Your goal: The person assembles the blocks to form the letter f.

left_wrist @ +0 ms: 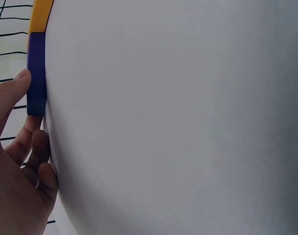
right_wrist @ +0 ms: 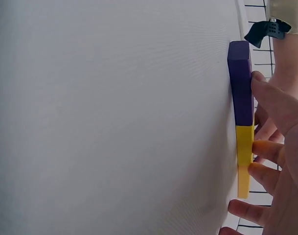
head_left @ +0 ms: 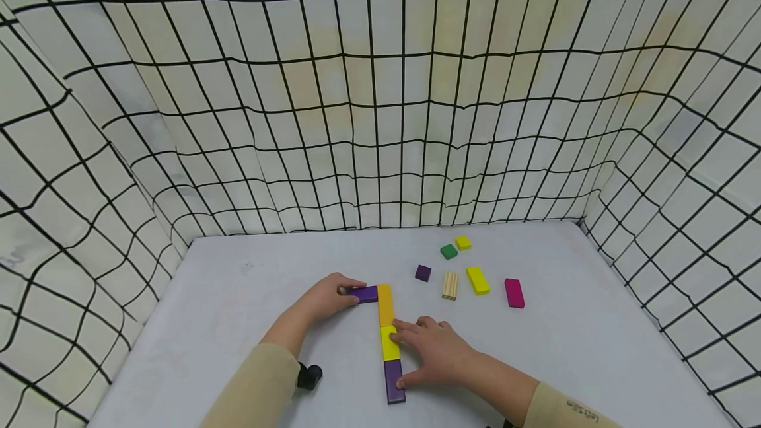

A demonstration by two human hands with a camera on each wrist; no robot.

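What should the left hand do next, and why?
I think the left hand could gently let go of the purple block it pinches, because that block's end already seems to meet the orange block, making a corner.

Purple blocks (head_left: 392, 373), orange block (head_left: 386, 306), yellow blocks (head_left: 389, 351); black-gridded white backdrop (head_left: 388, 79).
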